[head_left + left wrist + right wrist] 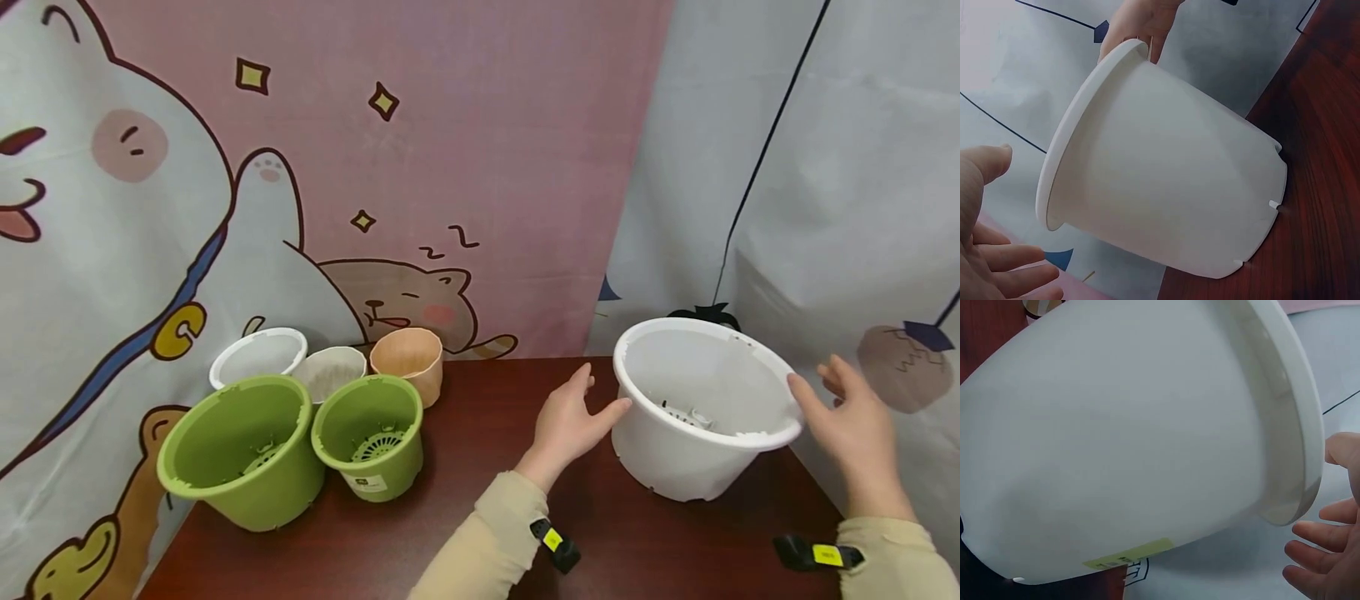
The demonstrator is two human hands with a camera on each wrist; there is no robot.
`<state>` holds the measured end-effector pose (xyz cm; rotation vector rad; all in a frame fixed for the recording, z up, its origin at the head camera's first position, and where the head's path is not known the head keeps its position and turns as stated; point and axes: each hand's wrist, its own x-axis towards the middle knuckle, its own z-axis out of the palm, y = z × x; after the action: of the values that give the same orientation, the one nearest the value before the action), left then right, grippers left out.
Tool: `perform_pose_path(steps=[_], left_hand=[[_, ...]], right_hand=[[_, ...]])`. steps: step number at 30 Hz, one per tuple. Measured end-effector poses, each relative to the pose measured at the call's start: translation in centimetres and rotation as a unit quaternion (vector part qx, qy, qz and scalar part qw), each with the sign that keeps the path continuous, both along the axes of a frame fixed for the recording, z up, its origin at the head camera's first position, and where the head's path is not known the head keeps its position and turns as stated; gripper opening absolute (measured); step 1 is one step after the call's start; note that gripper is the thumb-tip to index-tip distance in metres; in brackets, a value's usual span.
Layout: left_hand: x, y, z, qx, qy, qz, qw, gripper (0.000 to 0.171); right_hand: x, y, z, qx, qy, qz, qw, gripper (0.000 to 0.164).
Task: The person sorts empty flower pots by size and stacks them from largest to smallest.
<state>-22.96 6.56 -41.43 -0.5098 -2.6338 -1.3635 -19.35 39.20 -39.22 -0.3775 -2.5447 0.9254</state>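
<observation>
A large white plastic flower pot point(675, 462) stands upright on the right part of the table. My left hand point(566, 421) is at its left side, thumb towards the rim and fingers spread; the left wrist view shows a gap between this hand point(997, 250) and the pot point(1160, 162). On the other side, my right hand point(855, 425) has its thumb tip right at the rim, fingers loosely extended. Seen from the right wrist, its fingers point(1319, 536) lie just beyond the rim. A yellow-green label point(1129, 553) is stuck low on the pot's wall.
On the table's left stand a large green pot point(255, 500) and a smaller green pot point(382, 479). Behind them are a white pot point(258, 354), a small cream pot point(330, 375) and a peach pot point(427, 387). A printed cloth point(510, 167) hangs behind the dark red table point(480, 467).
</observation>
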Motion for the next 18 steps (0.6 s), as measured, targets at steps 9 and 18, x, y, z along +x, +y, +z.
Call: perform_pose_path(steps=[9,18], left_hand=[[-0.5,1.5,-0.1,0.001,-0.002,-0.014,0.9999,0.077],[-0.9,2.4,0.1,0.038,-0.007,-0.042,0.9984,0.066]], right_hand=[[-0.6,0.6,-0.5,-0.039,-0.035,0.003,0.999,0.079],[-0.9,0.9,-0.6,-0.054,-0.065,0.016,0.996,0.077]])
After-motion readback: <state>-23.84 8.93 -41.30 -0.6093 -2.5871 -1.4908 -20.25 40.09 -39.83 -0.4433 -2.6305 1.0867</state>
